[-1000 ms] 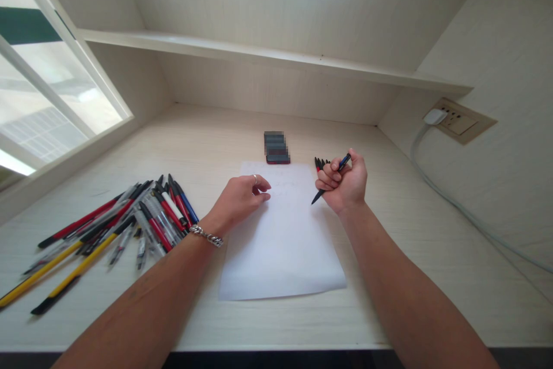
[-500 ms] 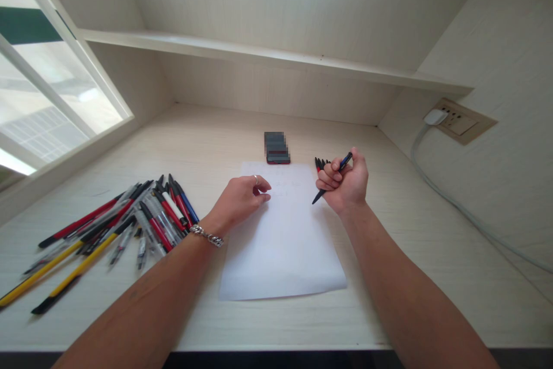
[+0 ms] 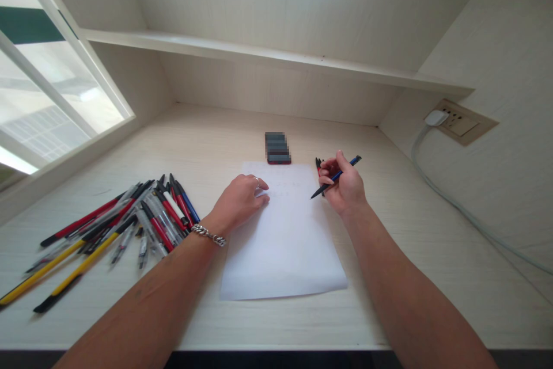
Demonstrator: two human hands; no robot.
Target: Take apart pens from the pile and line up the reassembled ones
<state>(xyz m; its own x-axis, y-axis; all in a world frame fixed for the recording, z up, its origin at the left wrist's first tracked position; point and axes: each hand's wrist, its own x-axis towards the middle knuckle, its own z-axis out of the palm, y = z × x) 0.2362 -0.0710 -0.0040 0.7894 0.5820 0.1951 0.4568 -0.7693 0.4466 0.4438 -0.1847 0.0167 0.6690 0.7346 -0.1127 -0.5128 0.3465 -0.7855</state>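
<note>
A white sheet of paper (image 3: 283, 242) lies on the desk in front of me, with faint marks near its top. My left hand (image 3: 242, 199) rests on the sheet's left side, thumb and forefinger apart and nothing between them. Over the right edge of the paper, my right hand (image 3: 345, 185) grips a blue ballpoint pen (image 3: 336, 176). Its black tip points down and left above the sheet, and its clip end sticks out past the thumb. Behind that hand lie several pens (image 3: 318, 166), partly hidden by the fingers.
To the left is a heap of pens and markers (image 3: 159, 208), red, clear, blue and yellow. A dark phone-like object (image 3: 277, 147), pixelated, lies beyond the paper. A shelf (image 3: 259, 53) spans the back. On the right, a cable (image 3: 436, 190) runs from a wall socket (image 3: 464, 122).
The fingers of my right hand have loosened and shifted on the pen. More of the pen's rear end shows, and it slants flatter. My left hand has hardly moved.
</note>
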